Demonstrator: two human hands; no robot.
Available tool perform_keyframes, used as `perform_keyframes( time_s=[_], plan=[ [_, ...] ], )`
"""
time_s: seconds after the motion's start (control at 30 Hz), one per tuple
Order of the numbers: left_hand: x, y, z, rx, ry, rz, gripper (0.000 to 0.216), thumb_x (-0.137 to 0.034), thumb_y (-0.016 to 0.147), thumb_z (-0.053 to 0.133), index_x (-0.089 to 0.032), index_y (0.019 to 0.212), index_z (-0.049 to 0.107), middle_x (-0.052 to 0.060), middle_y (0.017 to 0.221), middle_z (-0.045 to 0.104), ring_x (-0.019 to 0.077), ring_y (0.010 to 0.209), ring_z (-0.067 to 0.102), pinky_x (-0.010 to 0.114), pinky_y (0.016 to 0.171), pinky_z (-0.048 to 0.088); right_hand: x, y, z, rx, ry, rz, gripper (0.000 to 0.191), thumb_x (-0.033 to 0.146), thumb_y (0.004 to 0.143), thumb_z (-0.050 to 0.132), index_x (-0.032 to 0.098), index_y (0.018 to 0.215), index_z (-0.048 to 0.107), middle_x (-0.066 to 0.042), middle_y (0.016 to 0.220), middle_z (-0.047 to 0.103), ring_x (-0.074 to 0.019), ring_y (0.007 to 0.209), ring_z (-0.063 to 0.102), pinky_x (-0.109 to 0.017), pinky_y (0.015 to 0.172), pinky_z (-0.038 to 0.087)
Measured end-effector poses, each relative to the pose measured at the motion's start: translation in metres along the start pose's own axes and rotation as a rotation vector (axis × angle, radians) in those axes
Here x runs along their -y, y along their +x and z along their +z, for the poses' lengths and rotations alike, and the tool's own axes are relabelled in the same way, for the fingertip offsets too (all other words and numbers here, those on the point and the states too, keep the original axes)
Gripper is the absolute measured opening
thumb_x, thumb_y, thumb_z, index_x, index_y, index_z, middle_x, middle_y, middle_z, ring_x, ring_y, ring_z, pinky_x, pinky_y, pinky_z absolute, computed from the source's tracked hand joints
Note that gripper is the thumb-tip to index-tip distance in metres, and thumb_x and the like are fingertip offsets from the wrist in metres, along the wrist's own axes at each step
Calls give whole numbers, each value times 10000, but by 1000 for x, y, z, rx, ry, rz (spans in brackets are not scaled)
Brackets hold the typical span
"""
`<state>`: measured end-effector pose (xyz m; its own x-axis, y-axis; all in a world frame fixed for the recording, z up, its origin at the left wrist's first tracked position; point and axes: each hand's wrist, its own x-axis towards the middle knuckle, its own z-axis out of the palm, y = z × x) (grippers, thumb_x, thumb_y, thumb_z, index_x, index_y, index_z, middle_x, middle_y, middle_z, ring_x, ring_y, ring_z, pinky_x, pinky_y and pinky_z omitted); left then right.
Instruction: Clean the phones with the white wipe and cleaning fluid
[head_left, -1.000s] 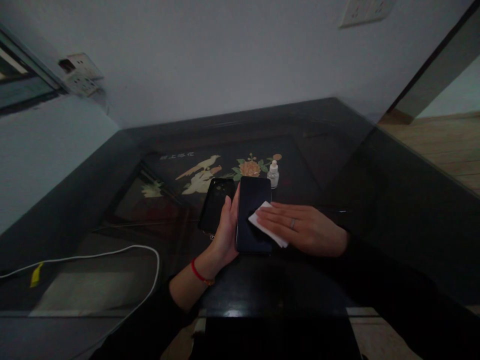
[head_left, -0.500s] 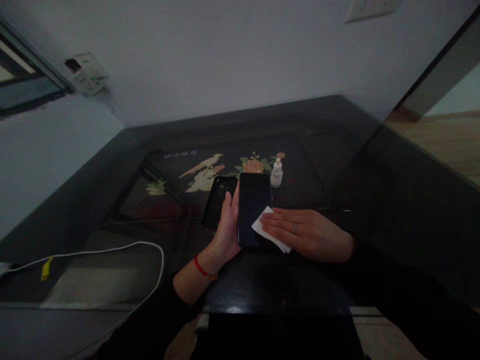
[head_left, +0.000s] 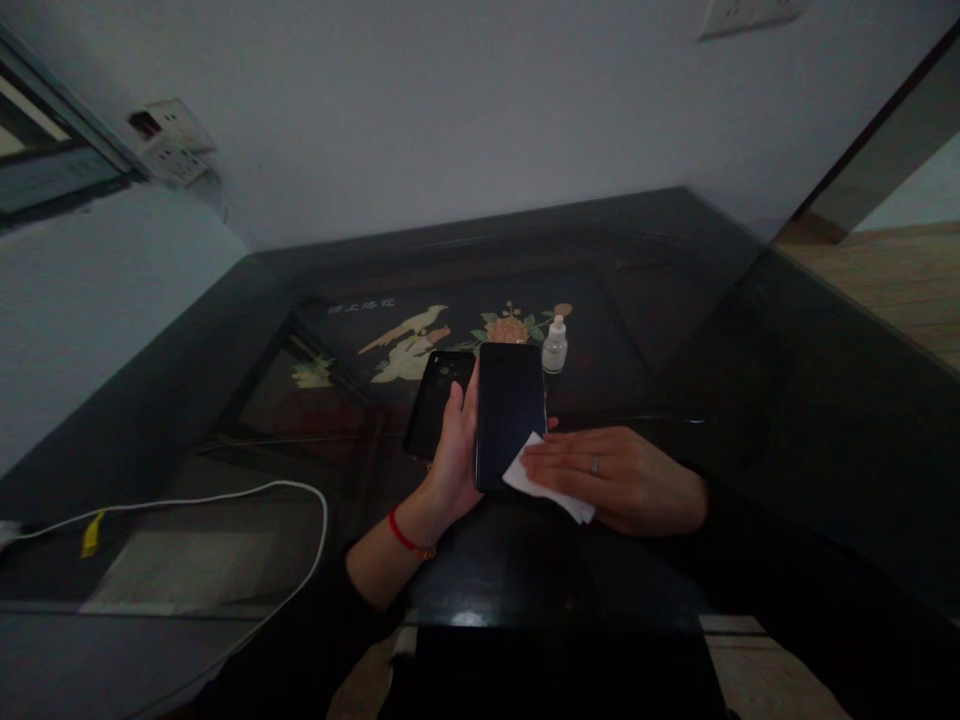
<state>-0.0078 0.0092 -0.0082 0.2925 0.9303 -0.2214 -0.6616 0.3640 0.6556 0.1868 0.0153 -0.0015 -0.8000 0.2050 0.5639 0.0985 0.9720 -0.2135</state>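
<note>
Phone (head_left: 510,400), dark screen up, is held in my left grip (head_left: 454,455) near the middle of the desk (head_left: 675,330), a little toward its near edge. The grip is closed along the phone's left side, thumb on the edge. I cannot tell whether the phone's lower end rests on the desk. My right grip (head_left: 622,480) is spread flat, fingers out straight, pressing a white cloth (head_left: 544,480) against the phone's lower right corner. Half of the cloth hangs off past that corner.

Just left of the phone, partly behind my left grip, lies a black case (head_left: 436,400). A small bottle (head_left: 555,345) stands just beyond the phone's top right corner, toward the far edge. A white cable (head_left: 300,500) loops toward the near left corner.

As I judge it, the weak point is the one-sided hold. A hard sideways press on that low corner could twist the phone loose onto the glossy desk. A push away from me could drive its top corner into the bottle and tip it. The overhanging cloth might slide off.
</note>
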Motion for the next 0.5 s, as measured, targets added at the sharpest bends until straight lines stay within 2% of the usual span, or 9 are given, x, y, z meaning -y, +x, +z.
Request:
perform_keyframes(
  time_s=[0.1, 0.17, 0.27, 0.33, 0.4, 0.5],
  plan=[
    [-3, 1, -2, 34, 25, -6, 599, -615, 932, 224, -438, 1497, 135, 98, 1329, 578, 324, 1088, 632, 619, 931, 431, 12, 3, 0, 43, 261, -35, 301, 124, 933, 379, 97, 1148, 588, -129, 1098, 721, -158, 1098, 655, -301, 971, 527],
    [-3, 2, -3, 26, 6, 4, 606, -620, 928, 236, -437, 1497, 137, 98, 1340, 569, 322, 1090, 630, 611, 934, 437, 14, 1, -1, -9, 304, 19, 318, 133, 938, 388, 118, 1199, 569, -115, 1135, 711, -150, 1114, 646, -297, 982, 518],
    [0, 0, -2, 9, -42, 7, 568, -562, 950, 278, -416, 1494, 197, 45, 1438, 490, 282, 1228, 542, 527, 1032, 410, 4, -5, 1, -193, 79, 279, 375, 92, 920, 434, 170, 1267, 552, -93, 1229, 670, -160, 1168, 614, -318, 1006, 506],
    [4, -4, 0, 16, -46, -40, 548, -542, 955, 297, -419, 1484, 231, 13, 1486, 436, 276, 1279, 493, 507, 1051, 406, -7, -10, 2, -311, -103, 447, 404, 62, 907, 446, 179, 1277, 560, -91, 1276, 641, -176, 1214, 581, -344, 1029, 491],
    [9, -8, 4, 37, -36, -115, 546, -557, 948, 303, -440, 1477, 234, 0, 1504, 410, 287, 1279, 491, 521, 1037, 419, -16, -12, 4, -342, -212, 488, 429, 37, 900, 433, 170, 1290, 555, -106, 1320, 605, -194, 1264, 536, -402, 1068, 456],
    [12, -13, 8, 52, -22, -170, 547, -560, 948, 287, -440, 1479, 228, 3, 1516, 391, 292, 1278, 490, 530, 1032, 418, -23, -11, 6, -251, -280, 399, 447, 22, 902, 417, 159, 1311, 532, -131, 1331, 591, -209, 1283, 516, -489, 1099, 402]
  ],
)
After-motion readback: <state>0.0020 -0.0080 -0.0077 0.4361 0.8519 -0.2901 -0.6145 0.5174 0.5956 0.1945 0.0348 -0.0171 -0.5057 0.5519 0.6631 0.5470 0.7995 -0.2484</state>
